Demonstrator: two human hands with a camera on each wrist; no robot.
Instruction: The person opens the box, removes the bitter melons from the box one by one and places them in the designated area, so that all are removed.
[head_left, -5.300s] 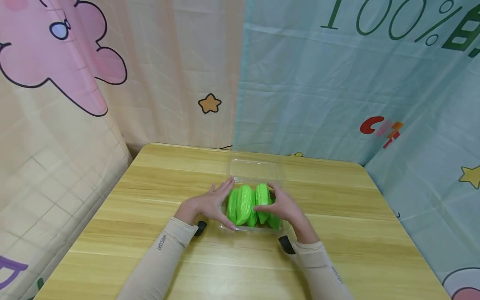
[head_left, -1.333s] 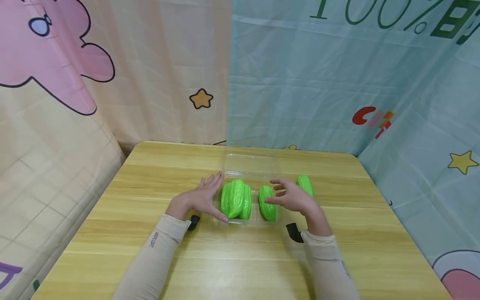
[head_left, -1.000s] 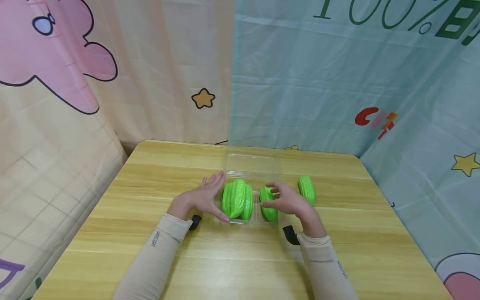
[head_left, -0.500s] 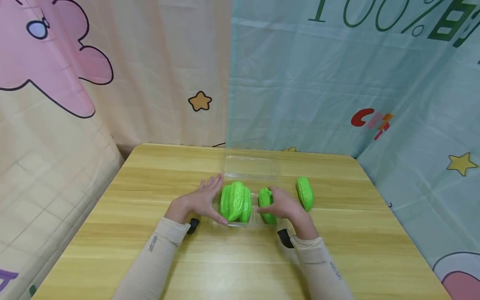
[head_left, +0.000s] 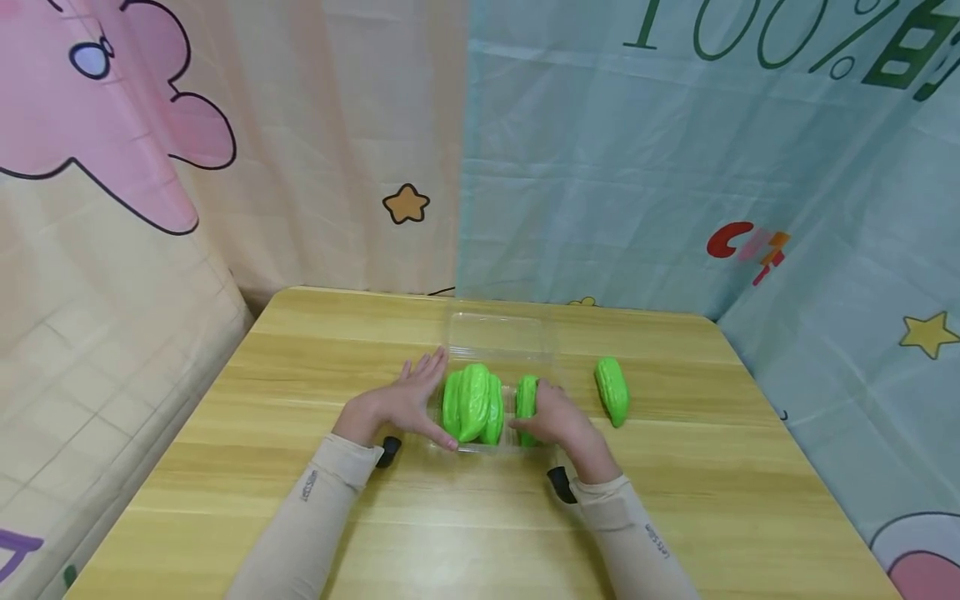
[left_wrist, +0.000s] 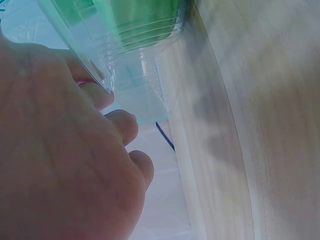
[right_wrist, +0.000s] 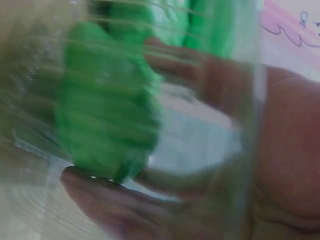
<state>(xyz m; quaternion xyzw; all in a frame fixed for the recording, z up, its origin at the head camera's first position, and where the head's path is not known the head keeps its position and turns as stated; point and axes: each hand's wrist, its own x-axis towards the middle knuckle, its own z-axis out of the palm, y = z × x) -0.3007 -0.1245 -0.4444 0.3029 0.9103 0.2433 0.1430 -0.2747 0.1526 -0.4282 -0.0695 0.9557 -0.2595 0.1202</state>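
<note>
In the head view a clear plastic box (head_left: 480, 448) with its lid folded back stands on the table. A tight group of shiny green star fruit (head_left: 473, 404) fills its left part. My left hand (head_left: 397, 410) spans the left end, fingers spread and straight, touching the rim. Toward the box's right side, my right hand (head_left: 561, 423) grips another star fruit (head_left: 527, 407), thumb on the near left and fingers over the far end. The right wrist view shows that fruit (right_wrist: 107, 105) through the clear wall, between thumb and fingers. One more star fruit (head_left: 612, 392) lies outside, to the right.
The box's transparent lid (head_left: 498, 333) lies back toward the table's far edge. A light wooden table (head_left: 450, 533) carries everything. Printed curtains (head_left: 600, 183) hang behind and at both sides.
One star fruit has left the box and now lies on the table to the right. My right hand has come back left and taken hold of another inside. The left hand stays put.
</note>
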